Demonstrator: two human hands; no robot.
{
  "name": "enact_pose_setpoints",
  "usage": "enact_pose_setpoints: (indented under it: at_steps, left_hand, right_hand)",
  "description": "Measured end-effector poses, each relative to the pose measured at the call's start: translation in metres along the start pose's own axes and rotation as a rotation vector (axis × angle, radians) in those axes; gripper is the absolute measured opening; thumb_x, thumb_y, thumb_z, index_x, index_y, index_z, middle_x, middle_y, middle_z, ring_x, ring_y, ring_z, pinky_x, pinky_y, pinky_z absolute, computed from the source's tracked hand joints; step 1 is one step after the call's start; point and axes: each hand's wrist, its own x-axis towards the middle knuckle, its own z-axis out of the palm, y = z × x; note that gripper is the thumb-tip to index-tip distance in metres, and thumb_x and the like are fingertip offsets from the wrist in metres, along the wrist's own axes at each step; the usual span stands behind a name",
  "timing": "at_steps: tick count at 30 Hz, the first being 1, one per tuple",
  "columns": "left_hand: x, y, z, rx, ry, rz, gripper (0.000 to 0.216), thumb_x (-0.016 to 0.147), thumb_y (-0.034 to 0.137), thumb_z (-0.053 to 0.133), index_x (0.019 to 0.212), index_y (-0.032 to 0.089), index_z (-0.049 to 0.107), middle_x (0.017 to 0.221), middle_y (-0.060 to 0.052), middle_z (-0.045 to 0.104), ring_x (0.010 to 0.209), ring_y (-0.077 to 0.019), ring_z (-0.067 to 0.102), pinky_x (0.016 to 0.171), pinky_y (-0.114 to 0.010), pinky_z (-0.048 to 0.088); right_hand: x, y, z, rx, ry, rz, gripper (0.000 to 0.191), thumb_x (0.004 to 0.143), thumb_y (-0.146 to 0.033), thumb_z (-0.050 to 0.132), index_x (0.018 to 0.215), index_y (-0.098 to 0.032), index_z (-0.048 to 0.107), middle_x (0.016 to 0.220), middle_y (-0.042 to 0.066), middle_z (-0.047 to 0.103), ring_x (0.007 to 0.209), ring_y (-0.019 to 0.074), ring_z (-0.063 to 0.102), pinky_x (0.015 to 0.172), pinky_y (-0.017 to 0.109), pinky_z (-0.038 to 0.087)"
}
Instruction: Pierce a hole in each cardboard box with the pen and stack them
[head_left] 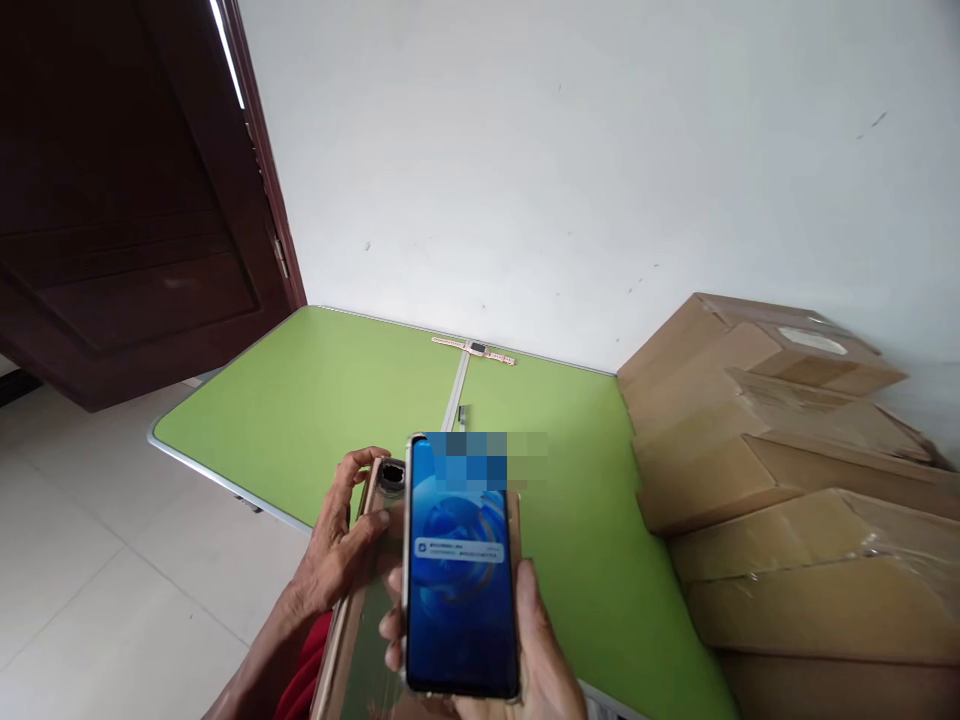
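Note:
My right hand (551, 650) grips a smartphone (461, 620) upright, fingers curled round its left edge and thumb along the right. The phone's lit screen shows a blue swirl and a notification bar; a pixelated patch covers its top. Just left of it, my left hand (337, 545) holds the upper edge of a flat, box-like object (352, 640) with brown edges and a see-through or shiny front. A dark opening (391, 474) shows at that object's top corner. The phone hides much of its right side, and its lower end runs out of view.
Both hands are over a green folding table (262, 400) with a metal rim. A pink-strapped watch (478, 348) lies at the far edge, and a small dark item (462, 412) sits near the centre seam. Cardboard boxes (810, 580) are stacked right; a dark door (127, 200) stands left.

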Motion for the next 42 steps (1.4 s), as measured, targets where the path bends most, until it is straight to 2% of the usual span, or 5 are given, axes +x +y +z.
enact_pose_setpoints:
  at_steps: [8, 13, 26, 33, 42]
  left_hand:
    - [0.001, -0.007, -0.010, -0.034, 0.006, -0.022, 0.049, 0.092, 0.050, 0.065, 0.135, 0.028, 0.058, 0.144, -0.011, 0.062, 0.128, -0.0371, 0.056, 0.102, -0.042, 0.046]
    - [0.004, -0.008, -0.010, -0.039, 0.016, -0.012, 0.047, 0.094, 0.055, 0.065, 0.133, 0.028, 0.060, 0.139, -0.010, 0.064, 0.125, -0.0366, 0.058, 0.099, -0.042, 0.048]
    - [0.006, -0.021, -0.015, -0.077, 0.010, -0.050, 0.055, 0.092, 0.056, 0.066, 0.139, 0.029, 0.057, 0.144, -0.011, 0.062, 0.134, -0.0390, 0.057, 0.102, -0.045, 0.052]
    - [0.005, -0.032, -0.015, -0.109, 0.052, -0.058, 0.062, 0.097, 0.064, 0.059, 0.149, 0.031, 0.058, 0.161, -0.009, 0.056, 0.149, -0.0417, 0.048, 0.121, -0.054, 0.040]
    - [0.007, -0.061, -0.019, -0.122, 0.033, 0.034, 0.073, 0.103, 0.073, 0.043, 0.163, 0.033, 0.050, 0.176, -0.004, 0.041, 0.166, -0.0381, 0.025, 0.137, -0.056, 0.017]
  right_hand:
    - [0.033, -0.104, -0.053, -0.270, 0.453, -0.612, 0.068, 0.079, -0.077, 0.081, 0.121, -0.024, 0.077, 0.111, 0.012, 0.085, 0.098, 0.0320, 0.081, 0.087, 0.046, 0.066]
    - [0.073, -0.126, -0.127, -0.390, 0.870, -0.604, 0.047, 0.077, -0.061, 0.082, 0.099, -0.022, 0.073, 0.091, 0.007, 0.083, 0.088, 0.0290, 0.081, 0.073, 0.040, 0.067]
    - [0.095, -0.127, -0.170, -0.946, 1.015, -0.491, 0.041, 0.087, -0.059, 0.059, 0.079, -0.020, 0.069, 0.058, 0.003, 0.063, 0.058, 0.0257, 0.067, 0.046, 0.032, 0.051]
    - [0.074, -0.125, -0.161, -1.406, 0.991, -0.441, 0.038, 0.092, -0.053, 0.056, 0.071, -0.023, 0.062, 0.061, 0.002, 0.060, 0.049, 0.0235, 0.063, 0.057, 0.035, 0.050]
    - [0.061, -0.095, -0.142, -1.674, 0.934, -0.618, 0.055, 0.095, -0.053, 0.056, 0.126, -0.011, 0.073, 0.130, 0.027, 0.070, 0.132, 0.0428, 0.062, 0.115, 0.057, 0.045]
